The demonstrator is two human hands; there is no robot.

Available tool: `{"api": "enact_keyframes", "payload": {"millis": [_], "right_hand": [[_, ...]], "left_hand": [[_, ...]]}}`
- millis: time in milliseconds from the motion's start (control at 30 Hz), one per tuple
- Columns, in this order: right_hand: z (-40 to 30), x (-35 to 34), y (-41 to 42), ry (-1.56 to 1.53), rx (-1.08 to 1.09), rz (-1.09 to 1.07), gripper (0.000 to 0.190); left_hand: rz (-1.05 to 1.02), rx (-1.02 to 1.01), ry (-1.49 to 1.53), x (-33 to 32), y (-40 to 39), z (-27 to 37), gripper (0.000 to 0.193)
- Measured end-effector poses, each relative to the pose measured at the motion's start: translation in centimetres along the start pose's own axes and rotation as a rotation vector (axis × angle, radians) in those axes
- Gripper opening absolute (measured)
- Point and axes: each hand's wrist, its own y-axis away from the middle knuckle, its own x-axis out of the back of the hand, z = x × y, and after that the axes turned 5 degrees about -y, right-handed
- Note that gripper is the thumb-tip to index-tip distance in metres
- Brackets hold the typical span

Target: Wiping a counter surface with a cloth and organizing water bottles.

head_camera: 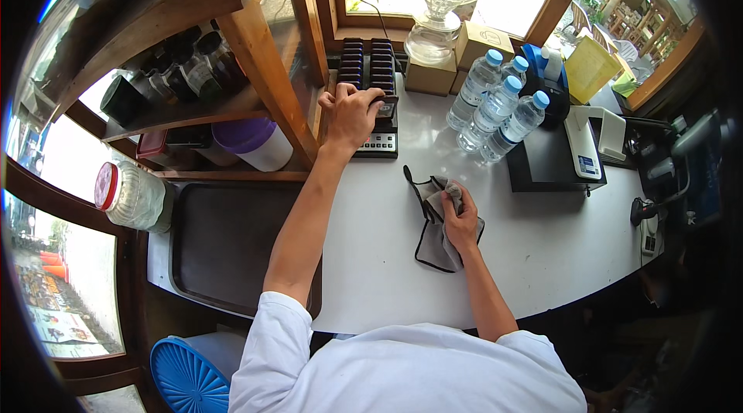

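Observation:
My left hand point(351, 120) reaches to a black pager charging dock point(376, 152) with a keypad at its near end. Its thumb and fingers grip the left edge of a black pager point(387, 107) in the front of the right-hand row; part of the pager is hidden by the fingers. Behind it, more black pagers point(350, 62) stand in two rows. My right hand point(461, 217) holds a bunched grey cloth point(436, 239) with black edging. The lower part of the cloth spreads over the white counter point(371, 291).
Several water bottles point(487, 114) stand right of the dock, before a black cash drawer point(545, 163). A glass coffee dripper and server point(432, 35) sit behind on a cardboard box point(429, 75). Left are a dark tray point(226, 239), a wooden shelf point(278, 76) and a red-lidded jar point(133, 195).

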Motion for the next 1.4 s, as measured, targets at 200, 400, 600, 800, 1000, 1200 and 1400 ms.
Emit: {"api": "enact_keyframes", "payload": {"millis": [200,400,600,800,1000,1200,1400], "right_hand": [[0.0,-0.1,0.0,0.010,0.005,-0.006,0.034],[0.3,0.0,-0.1,-0.003,-0.009,-0.006,0.033],[0.8,-0.1,-0.2,-0.041,-0.036,-0.012,0.036],[1.1,-0.5,-0.3,-0.144,-0.019,0.016,0.041],[0.9,-0.6,-0.2,-0.191,-0.013,0.014,0.041],[1.1,-0.1,-0.5,-0.263,-0.039,0.055,0.043],[-2.3,-0.5,0.8,-0.409,-0.132,-0.004,0.053]], "left_hand": [[-0.005,0.006,-0.012,-0.6,-0.1,-0.6,0.021],[-0.030,0.001,-0.023,-0.9,-0.3,-0.9,0.020],[-0.067,0.001,-0.045,-1.7,-0.6,-1.3,0.020],[0.072,-0.048,-0.081,-3.0,-0.5,-1.2,0.016],[0.051,-0.046,-0.173,-3.1,-0.2,-1.3,0.014],[0.207,-0.023,-0.213,-3.2,1.5,0.3,0.033],[-0.349,0.136,0.849,-3.5,10.7,7.6,0.053]]}}
